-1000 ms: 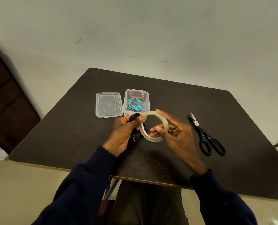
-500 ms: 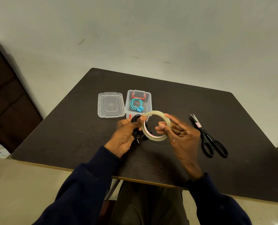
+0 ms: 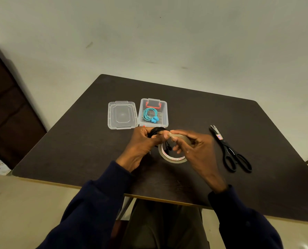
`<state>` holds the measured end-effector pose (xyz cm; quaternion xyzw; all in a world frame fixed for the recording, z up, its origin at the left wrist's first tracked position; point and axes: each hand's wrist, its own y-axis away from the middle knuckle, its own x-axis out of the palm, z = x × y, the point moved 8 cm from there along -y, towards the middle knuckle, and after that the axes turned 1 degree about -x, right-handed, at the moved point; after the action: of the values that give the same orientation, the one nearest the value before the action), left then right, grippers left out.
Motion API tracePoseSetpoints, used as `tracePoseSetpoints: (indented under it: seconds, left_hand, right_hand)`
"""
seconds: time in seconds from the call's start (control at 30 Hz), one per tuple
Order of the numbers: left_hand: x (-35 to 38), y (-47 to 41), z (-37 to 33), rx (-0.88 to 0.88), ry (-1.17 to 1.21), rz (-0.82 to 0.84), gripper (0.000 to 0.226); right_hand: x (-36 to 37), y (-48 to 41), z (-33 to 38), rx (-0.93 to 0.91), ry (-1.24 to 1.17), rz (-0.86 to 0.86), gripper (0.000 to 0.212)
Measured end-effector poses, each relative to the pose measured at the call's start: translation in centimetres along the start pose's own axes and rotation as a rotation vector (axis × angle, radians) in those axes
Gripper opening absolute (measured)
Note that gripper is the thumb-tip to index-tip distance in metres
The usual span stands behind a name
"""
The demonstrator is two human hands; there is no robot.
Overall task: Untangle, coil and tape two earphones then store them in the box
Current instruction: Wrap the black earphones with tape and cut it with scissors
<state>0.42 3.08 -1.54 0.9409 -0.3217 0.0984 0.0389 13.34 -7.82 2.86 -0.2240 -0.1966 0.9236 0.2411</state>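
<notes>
Two earphones in play here. The black earphone [image 3: 156, 131] is wound into a tight coil and gripped by the left hand [image 3: 142, 142], fingers curled right around the bundle. Its buds dangle down and show through the ring of the tape roll [image 3: 173, 159]. The right hand [image 3: 194, 150] has the tape roll, with its thumb and fingertips clamped on the top edge of the ring. It's a bit blurry there, so no telling whether a tape end is peeled up. Both hands meet around the middle of the table, thumbs nearly touching.

The teal earphone [image 3: 150, 115] lies coiled inside the clear box [image 3: 165, 112], at 12 o'clock from the hands and just past them. The box has a red latch at its far end. Its clear lid [image 3: 122, 115] lies flat right beside it at 11 o'clock. Black scissors [image 3: 234, 153] lie at 3 o'clock, well apart from the tape, blades pointing away from the person.

Everything's on a dark brown table [image 3: 77, 150] with a pale edge strip. It's pushed up to an off-white wall [image 3: 149, 42] with a few scuffs, and the floor [image 3: 24, 203] is pale beige. A dark cabinet [image 3: 9, 105] stands off at 9 o'clock. Both sleeves [image 3: 88, 212] are dark navy.

As for writing, the scissors carry a small red, white and blue sticker and the tape core has red print, both too small to read.
</notes>
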Motion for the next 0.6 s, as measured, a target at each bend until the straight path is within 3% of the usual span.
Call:
tracePoseSetpoints:
  seconds: [0.2,0.33,0.6]
  left_hand:
    - [-0.8,0.0,0.9,-0.085,0.14,-0.07,0.017]
    - [-0.5,0.1,1.5,-0.174,0.265,-0.066,0.033]
    - [-0.3,0.3,2.3,-0.304,0.424,-0.078,0.043]
  right_hand:
    - [-0.2,0.8,-0.1,-0.003,-0.073,-0.095,0.032]
    - [-0.5,1.2,0.5,-0.035,-0.074,-0.123,0.036]
    - [-0.4,2.0,0.3,-0.077,-0.046,-0.129,0.043]
